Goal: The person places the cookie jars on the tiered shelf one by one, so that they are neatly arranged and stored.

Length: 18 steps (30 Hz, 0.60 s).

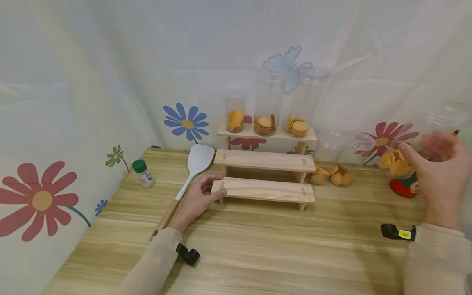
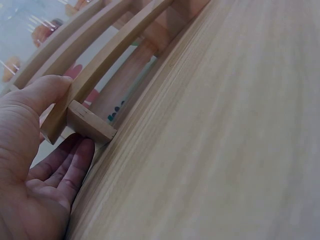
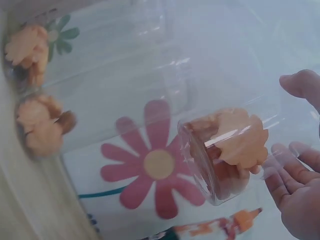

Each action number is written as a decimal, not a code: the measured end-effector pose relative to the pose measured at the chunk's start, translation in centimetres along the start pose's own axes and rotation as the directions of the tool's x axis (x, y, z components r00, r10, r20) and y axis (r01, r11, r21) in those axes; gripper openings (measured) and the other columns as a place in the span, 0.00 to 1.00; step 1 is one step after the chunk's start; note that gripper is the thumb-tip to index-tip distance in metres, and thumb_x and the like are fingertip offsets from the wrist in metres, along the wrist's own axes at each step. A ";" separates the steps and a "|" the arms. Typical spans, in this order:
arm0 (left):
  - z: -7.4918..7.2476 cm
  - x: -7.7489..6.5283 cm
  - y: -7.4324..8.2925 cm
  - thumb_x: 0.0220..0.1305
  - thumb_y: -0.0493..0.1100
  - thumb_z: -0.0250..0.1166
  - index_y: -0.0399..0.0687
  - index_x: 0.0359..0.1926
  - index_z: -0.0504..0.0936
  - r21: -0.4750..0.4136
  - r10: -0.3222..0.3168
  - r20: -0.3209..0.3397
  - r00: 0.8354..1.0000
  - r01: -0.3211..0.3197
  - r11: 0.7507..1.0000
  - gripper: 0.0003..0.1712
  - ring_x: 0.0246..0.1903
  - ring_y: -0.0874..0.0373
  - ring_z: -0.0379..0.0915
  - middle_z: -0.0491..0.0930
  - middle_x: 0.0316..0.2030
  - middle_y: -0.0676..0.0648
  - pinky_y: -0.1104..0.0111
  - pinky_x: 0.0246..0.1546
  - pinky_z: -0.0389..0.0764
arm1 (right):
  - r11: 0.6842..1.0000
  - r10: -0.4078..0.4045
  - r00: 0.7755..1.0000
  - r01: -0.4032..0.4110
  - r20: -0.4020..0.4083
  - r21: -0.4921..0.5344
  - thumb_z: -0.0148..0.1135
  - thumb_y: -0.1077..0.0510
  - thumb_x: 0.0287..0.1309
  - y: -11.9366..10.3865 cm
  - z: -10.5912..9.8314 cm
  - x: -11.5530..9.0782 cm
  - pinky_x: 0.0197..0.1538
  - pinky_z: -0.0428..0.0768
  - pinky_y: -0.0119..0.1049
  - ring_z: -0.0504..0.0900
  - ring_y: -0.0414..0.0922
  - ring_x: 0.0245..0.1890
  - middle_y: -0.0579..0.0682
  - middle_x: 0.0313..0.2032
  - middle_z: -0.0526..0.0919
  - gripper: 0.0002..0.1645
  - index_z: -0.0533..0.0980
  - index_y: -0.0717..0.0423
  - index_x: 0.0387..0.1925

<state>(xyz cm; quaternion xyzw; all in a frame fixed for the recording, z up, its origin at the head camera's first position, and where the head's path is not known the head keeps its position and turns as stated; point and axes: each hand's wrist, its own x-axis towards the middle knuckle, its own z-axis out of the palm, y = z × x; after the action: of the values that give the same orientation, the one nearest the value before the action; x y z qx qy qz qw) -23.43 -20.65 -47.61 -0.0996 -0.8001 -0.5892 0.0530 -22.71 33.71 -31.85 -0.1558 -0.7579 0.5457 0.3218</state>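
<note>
Head view, left hand: left hand (image 1: 197,200) grips the left end of the lowest step of a wooden rack (image 1: 263,187), thumb at its front edge.
Head view, right hand: right hand (image 1: 444,174) raised at far right, holding a clear jar of cookies (image 1: 396,163); its cookies show left of the thumb. Fingers blurred.
Head view, rack: three steps; three clear jars (image 1: 264,125) with cookies in the bottom stand along the top one.
Head view, right of rack: two more cookie jars (image 1: 340,175) on the table (image 1: 258,254), between rack and right hand. Red-and-green bottle (image 1: 403,188) partly hidden behind the held jar.
Head view, left of rack: white spatula (image 1: 199,162), handle beside the left hand; green-capped shaker (image 1: 144,174) farther left.
Left wrist, grip: thumb on the step's end, fingers below it by the support leg (image 2: 91,122), close to the tabletop.
Right wrist, grip: thumb and fingers spread around the jar's clear wall; jar tilted in this view, cookies gathered at its base, beyond the fingertips.
</note>
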 end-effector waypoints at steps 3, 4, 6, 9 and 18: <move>0.0 0.0 0.0 0.70 0.44 0.81 0.51 0.67 0.85 0.000 0.000 0.001 1.000 0.000 1.000 0.27 0.53 0.50 0.83 0.87 0.59 0.42 0.68 0.52 0.83 | 1.000 0.002 1.000 -0.001 0.014 -0.020 0.78 0.52 0.70 -1.3 -0.1 -0.6 0.73 0.70 0.23 0.75 0.29 0.58 0.28 0.59 0.78 0.40 0.72 0.37 0.78; 0.0 0.0 0.0 0.70 0.44 0.81 0.51 0.67 0.85 0.000 -0.001 0.001 1.000 0.001 1.000 0.27 0.53 0.50 0.83 0.87 0.59 0.42 0.68 0.52 0.83 | 1.000 -0.005 1.000 0.006 0.019 -0.023 0.78 0.52 0.70 -1.7 -0.1 -0.8 0.73 0.69 0.23 0.76 0.28 0.59 0.28 0.60 0.78 0.40 0.72 0.37 0.79; 0.0 0.0 0.1 0.70 0.45 0.81 0.52 0.67 0.85 -0.001 -0.005 -0.001 1.000 0.005 1.000 0.27 0.53 0.51 0.83 0.87 0.59 0.42 0.67 0.52 0.83 | 0.999 -0.034 0.999 0.035 0.031 -0.015 0.78 0.54 0.70 -2.5 -0.1 -1.3 0.71 0.70 0.22 0.77 0.29 0.60 0.29 0.61 0.79 0.41 0.72 0.38 0.79; 0.0 0.0 0.1 0.70 0.45 0.81 0.52 0.67 0.85 -0.002 -0.007 -0.001 1.000 0.007 1.000 0.27 0.53 0.51 0.83 0.87 0.59 0.42 0.67 0.52 0.83 | 0.993 -0.116 0.992 0.114 0.054 0.032 0.81 0.60 0.66 -3.3 0.3 -1.9 0.61 0.77 0.20 0.81 0.31 0.55 0.33 0.59 0.83 0.41 0.76 0.42 0.76; 0.0 0.0 -0.1 0.70 0.46 0.81 0.51 0.67 0.85 0.009 -0.001 0.002 1.000 0.001 1.000 0.27 0.54 0.50 0.83 0.87 0.60 0.43 0.66 0.54 0.83 | 0.949 -0.295 0.945 0.273 0.139 0.159 0.82 0.72 0.57 -4.6 2.2 -3.5 0.48 0.83 0.19 0.88 0.37 0.44 0.43 0.46 0.90 0.37 0.83 0.54 0.67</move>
<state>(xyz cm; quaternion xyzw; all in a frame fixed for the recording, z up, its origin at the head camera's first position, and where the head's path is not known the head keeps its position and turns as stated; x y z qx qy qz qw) -23.42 -20.63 -47.68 -0.0994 -0.8029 -0.5855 0.0523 -21.04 28.39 -29.12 0.0224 -0.7563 0.5555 0.3449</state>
